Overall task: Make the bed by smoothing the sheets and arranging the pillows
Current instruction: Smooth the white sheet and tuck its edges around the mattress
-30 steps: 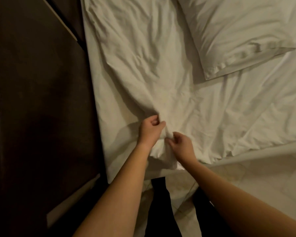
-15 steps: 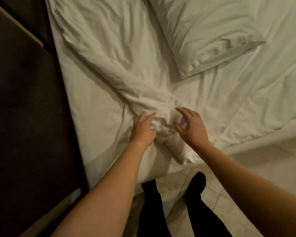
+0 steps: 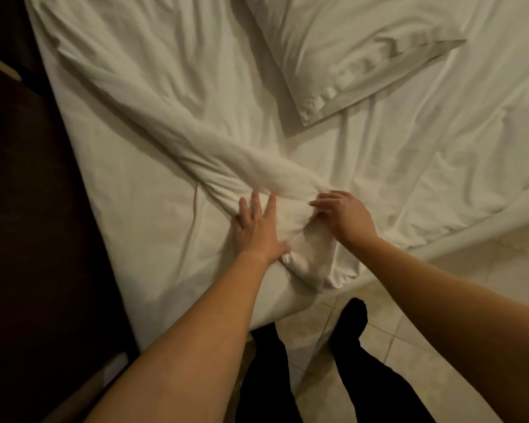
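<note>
Pressing and opening the bunched sheet, head view. Your left hand [image 3: 258, 227] lies flat with its fingers spread wide, holding nothing, palm down on the near end of the top sheet [image 3: 232, 160]. The top sheet is twisted into a thick ridge that runs from the far left corner of the bed [image 3: 129, 215] to its near edge, where the loose end droops over. Your right hand [image 3: 345, 216] is just beside the left, fingers curled into a fold of the same ridge and apparently pinching it; the thumb is hidden.

The step in hand is likely untwisting this ridge. Keep the left palm as the anchor so the under-layer does not creep. Draw the pinched fold to the right along the near edge, letting the twist unroll rather than tightening it. Work from the drooping end toward the far corner.

The pillow [image 3: 348, 47] lies toward the far edge, right of the ridge and apart from it. Whether it weighs on this sheet cannot be told, so ease off if the cloth resists.
</note>
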Demonstrator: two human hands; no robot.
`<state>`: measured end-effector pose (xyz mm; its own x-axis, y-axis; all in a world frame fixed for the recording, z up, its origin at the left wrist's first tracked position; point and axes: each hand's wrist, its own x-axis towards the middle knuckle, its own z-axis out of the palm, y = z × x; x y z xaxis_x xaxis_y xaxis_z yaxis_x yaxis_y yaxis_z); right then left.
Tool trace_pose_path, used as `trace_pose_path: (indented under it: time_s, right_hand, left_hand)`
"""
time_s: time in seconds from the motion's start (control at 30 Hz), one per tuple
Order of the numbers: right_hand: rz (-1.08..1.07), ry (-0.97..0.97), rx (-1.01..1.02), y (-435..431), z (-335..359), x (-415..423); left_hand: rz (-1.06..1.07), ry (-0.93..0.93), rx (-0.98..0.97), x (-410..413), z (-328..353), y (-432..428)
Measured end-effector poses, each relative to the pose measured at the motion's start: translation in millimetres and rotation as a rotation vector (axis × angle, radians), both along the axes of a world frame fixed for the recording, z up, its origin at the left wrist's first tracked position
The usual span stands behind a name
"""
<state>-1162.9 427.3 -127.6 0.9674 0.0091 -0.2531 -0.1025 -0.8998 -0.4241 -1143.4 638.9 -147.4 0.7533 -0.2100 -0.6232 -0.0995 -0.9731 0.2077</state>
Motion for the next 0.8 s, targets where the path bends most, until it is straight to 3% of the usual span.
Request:
trace_pose_path:
  time_s: [0.23,0.33,0.43,0.6,0.7,0.8]
  right_hand:
    - [0.009,0.007,0.068,12.7,49.1,2.3]
    - [0.049,0.04,0.126,34.4,82.3,0.1]
    - [0.114,0.128,0.209,66.0,114.7,-6.6]
    - [-0.037,0.143,0.46,108.4,149.1,-20.0]
    - [-0.1,0.124,0.545,118.8,166.9,-26.7]
    - [-0.001,0.123,0.537,131.6,182.8,-32.3]
  left_hand:
    - [0.167,-0.141,-0.232,-2.9,40.3,34.7]
    - [0.225,-0.203,-0.224,-2.5,84.4,81.4]
    - [0.301,-0.086,-0.191,-10.3,121.0,122.2]
    - [0.203,-0.037,-0.422,-44.9,134.4,124.2]
    - [0.198,-0.212,-0.437,-49.5,140.1,112.3]
    - [0.213,-0.456,-0.391,-45.8,147.5,127.3]
